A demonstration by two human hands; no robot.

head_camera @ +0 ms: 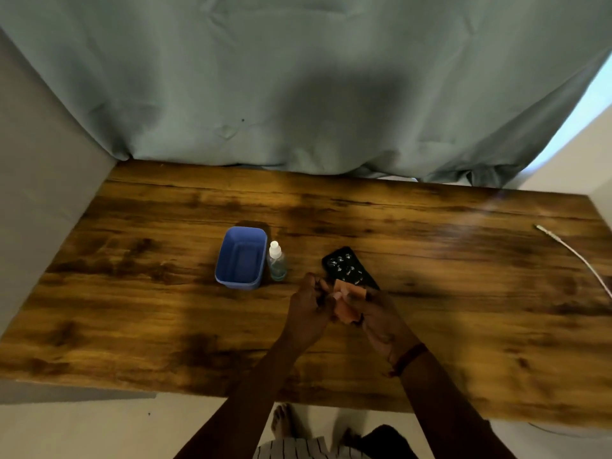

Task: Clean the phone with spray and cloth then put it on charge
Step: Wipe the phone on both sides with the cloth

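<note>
Teal curtain [298, 77] backs the wooden worktop [132, 309]. At centre frame stands a blue tub [240, 285]. The black phone [347, 268] lies flat to its right, beaded with droplets, with the spray bottle [276, 265] between them. My left hand [308, 309] and right hand [377, 316] both pinch the orange cloth [346, 308] at the phone's lower end. I'd fold it flat, then wipe lightly end to end.

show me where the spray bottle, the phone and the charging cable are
spray bottle [277, 266]: head view, on its clear body.
phone [344, 268]: head view, on its droplet-covered black face.
charging cable [574, 253]: head view, midway along the white cord.
</note>
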